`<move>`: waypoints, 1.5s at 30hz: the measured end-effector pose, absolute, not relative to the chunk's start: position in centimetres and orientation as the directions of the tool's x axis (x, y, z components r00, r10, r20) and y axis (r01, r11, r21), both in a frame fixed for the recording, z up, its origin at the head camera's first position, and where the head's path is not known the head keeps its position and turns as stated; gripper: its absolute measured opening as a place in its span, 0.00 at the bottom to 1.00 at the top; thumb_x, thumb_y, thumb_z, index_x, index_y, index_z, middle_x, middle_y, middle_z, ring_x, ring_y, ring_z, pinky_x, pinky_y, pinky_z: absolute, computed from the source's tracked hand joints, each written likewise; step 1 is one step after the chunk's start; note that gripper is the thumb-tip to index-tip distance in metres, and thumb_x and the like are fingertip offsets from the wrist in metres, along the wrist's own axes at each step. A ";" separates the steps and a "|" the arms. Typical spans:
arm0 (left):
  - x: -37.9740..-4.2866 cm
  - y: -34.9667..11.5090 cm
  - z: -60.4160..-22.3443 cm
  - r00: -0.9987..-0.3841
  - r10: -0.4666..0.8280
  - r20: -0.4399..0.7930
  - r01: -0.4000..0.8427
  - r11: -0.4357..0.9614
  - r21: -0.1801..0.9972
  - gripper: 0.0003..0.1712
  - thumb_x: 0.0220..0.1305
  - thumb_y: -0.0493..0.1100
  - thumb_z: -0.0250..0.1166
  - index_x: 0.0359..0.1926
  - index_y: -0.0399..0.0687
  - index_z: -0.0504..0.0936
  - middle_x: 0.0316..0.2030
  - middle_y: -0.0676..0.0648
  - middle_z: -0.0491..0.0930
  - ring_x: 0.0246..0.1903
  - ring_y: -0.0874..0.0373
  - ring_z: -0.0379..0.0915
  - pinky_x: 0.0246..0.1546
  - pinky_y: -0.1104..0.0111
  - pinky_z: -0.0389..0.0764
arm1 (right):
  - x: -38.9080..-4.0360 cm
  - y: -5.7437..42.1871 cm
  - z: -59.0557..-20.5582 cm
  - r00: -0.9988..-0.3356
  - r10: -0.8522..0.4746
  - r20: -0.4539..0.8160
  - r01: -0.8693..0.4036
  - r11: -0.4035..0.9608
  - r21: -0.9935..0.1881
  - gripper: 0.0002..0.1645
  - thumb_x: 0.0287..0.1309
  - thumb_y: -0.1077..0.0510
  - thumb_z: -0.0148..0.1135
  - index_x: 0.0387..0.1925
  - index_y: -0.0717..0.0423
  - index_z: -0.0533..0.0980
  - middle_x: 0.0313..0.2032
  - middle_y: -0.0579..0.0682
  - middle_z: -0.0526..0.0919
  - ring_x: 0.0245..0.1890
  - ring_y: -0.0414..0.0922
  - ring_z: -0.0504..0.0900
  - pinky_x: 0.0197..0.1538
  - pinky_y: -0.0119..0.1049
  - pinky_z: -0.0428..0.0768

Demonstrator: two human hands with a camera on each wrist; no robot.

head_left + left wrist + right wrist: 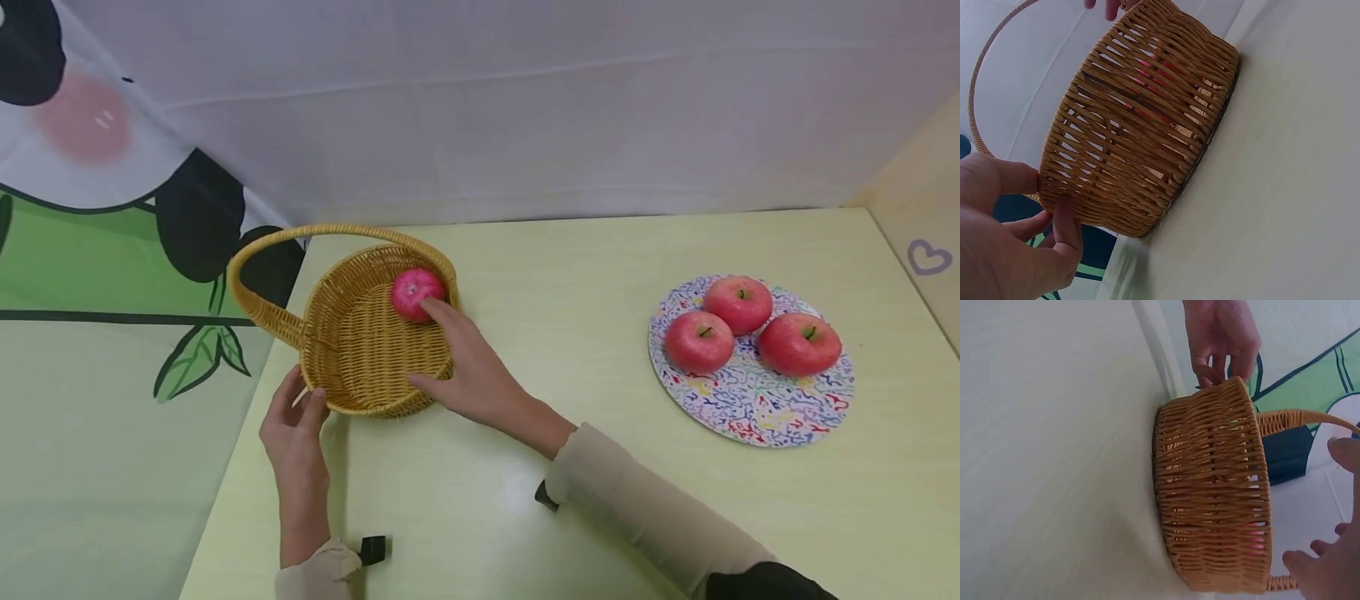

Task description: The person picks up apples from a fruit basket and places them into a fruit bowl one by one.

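A round wicker basket (375,342) with a tall arched handle (341,231) stands on the table's left side. Inside, against its far right wall, lies a round bright-pink fruit-like thing (417,293), whose kind I cannot tell. My left hand (296,437) pinches the basket's near left rim between thumb and fingers; the left wrist view shows the fingers (1067,219) on the woven wall. My right hand (480,367) reaches over the right rim with thumb and fingers spread, a fingertip overlapping the pink thing in the head view. In the right wrist view, nothing sits between its fingers (1300,562).
On the right of the table (540,333), three red apples (700,342) rest on a round plate (750,421) with a colourful squiggle pattern. A pale cloth (525,142) hangs behind the table, and a printed cartoon cloth (97,267) is at the left.
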State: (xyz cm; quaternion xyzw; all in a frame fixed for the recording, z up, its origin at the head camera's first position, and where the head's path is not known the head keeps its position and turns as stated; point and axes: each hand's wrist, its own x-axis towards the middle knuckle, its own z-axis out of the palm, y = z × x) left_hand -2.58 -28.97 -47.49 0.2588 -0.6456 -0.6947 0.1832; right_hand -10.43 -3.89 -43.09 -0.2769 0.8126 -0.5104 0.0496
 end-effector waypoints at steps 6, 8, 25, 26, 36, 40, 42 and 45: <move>-2.8 -28.9 -47.5 -0.799 -0.591 -0.114 -0.063 -0.107 0.992 0.30 0.72 0.37 0.66 0.73 0.51 0.74 0.68 0.46 0.74 0.59 0.56 0.76 0.49 0.80 0.84 | -12.0 -6.0 -42.9 -0.857 -0.485 0.172 -0.392 0.398 -0.829 0.59 0.63 0.44 0.72 0.83 0.56 0.50 0.81 0.57 0.55 0.82 0.54 0.55 0.82 0.55 0.60; -2.9 -28.9 -47.4 -0.798 -0.592 -0.112 -0.058 -0.110 0.992 0.30 0.72 0.37 0.66 0.73 0.50 0.74 0.68 0.45 0.74 0.59 0.56 0.76 0.49 0.80 0.85 | -12.5 -6.8 -42.9 -0.864 -0.474 0.168 -0.396 0.437 -0.808 0.59 0.63 0.44 0.72 0.82 0.57 0.49 0.82 0.58 0.55 0.82 0.56 0.55 0.82 0.55 0.60; -2.8 -29.0 -47.4 -0.795 -0.592 -0.129 -0.084 -0.104 0.991 0.31 0.72 0.37 0.66 0.73 0.52 0.74 0.68 0.46 0.74 0.59 0.57 0.76 0.49 0.80 0.84 | -15.0 -11.3 -42.1 -0.946 -0.324 -0.006 -0.230 0.684 -0.692 0.65 0.63 0.35 0.69 0.83 0.58 0.44 0.83 0.63 0.47 0.83 0.62 0.50 0.79 0.56 0.65; -2.7 -29.0 -47.4 -0.795 -0.592 -0.131 -0.086 -0.104 0.991 0.31 0.72 0.37 0.66 0.74 0.52 0.74 0.68 0.46 0.74 0.59 0.57 0.75 0.49 0.80 0.85 | -15.1 -11.4 -42.1 -0.948 -0.319 -0.012 -0.222 0.685 -0.693 0.65 0.63 0.35 0.69 0.83 0.58 0.43 0.83 0.63 0.46 0.83 0.63 0.50 0.79 0.55 0.65; -2.5 -29.0 -47.4 -0.793 -0.597 -0.122 -0.074 -0.104 0.992 0.31 0.72 0.38 0.67 0.73 0.51 0.74 0.68 0.46 0.74 0.60 0.56 0.75 0.49 0.80 0.84 | -16.0 -12.2 -42.4 -0.955 -0.296 -0.037 -0.191 0.702 -0.686 0.65 0.63 0.41 0.72 0.83 0.62 0.44 0.81 0.68 0.47 0.81 0.63 0.53 0.69 0.52 0.80; -2.5 -29.0 -47.5 -0.792 -0.598 -0.122 -0.078 -0.099 0.992 0.31 0.72 0.38 0.66 0.73 0.51 0.74 0.69 0.46 0.73 0.59 0.57 0.75 0.49 0.80 0.84 | -16.3 -12.3 -42.7 -0.952 -0.305 -0.018 -0.219 0.721 -0.658 0.64 0.62 0.42 0.73 0.82 0.63 0.45 0.78 0.67 0.55 0.76 0.61 0.60 0.63 0.47 0.85; -2.5 -29.0 -47.5 -0.793 -0.596 -0.125 -0.084 -0.095 0.992 0.31 0.72 0.38 0.66 0.74 0.51 0.74 0.69 0.46 0.73 0.59 0.57 0.75 0.49 0.80 0.84 | -16.4 -12.3 -42.9 -0.951 -0.308 -0.009 -0.233 0.737 -0.635 0.63 0.62 0.42 0.74 0.81 0.64 0.46 0.76 0.64 0.60 0.72 0.59 0.63 0.60 0.44 0.85; -2.6 -29.0 -47.5 -0.793 -0.597 -0.124 -0.089 -0.088 0.992 0.30 0.72 0.37 0.66 0.73 0.52 0.74 0.69 0.46 0.73 0.60 0.56 0.76 0.49 0.80 0.84 | -16.6 -12.4 -43.1 -0.952 -0.306 -0.004 -0.238 0.750 -0.617 0.63 0.62 0.42 0.73 0.81 0.64 0.47 0.72 0.61 0.65 0.67 0.57 0.65 0.57 0.41 0.85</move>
